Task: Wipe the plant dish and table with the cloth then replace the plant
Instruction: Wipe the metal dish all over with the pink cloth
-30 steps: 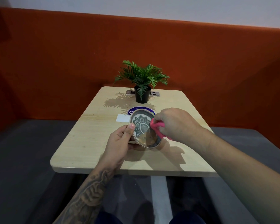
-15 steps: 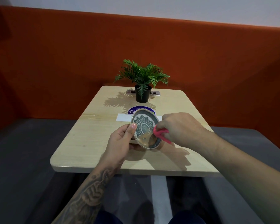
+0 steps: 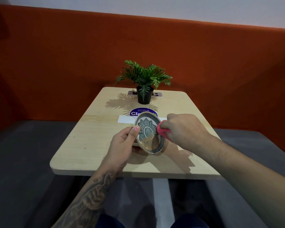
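Observation:
My left hand (image 3: 124, 143) holds a round patterned plant dish (image 3: 149, 133) tilted up above the middle of the wooden table (image 3: 89, 142), thumb on its left rim. My right hand (image 3: 183, 129) is closed on a bunched pink cloth (image 3: 162, 131) that presses against the dish's right rim. The green fern in a black pot (image 3: 144, 96) stands upright at the far end of the table, apart from both hands.
A blue round sticker (image 3: 139, 111) and a white paper strip (image 3: 126, 119) lie on the table behind the dish. A metal socket plate (image 3: 132, 92) sits behind the pot. Orange upholstered backrest (image 3: 56, 55) surrounds the table; grey seats flank it.
My right hand with the pink cloth has slid from over the dish's face toward its right rim. The dish has tilted slightly more upright in my left hand.

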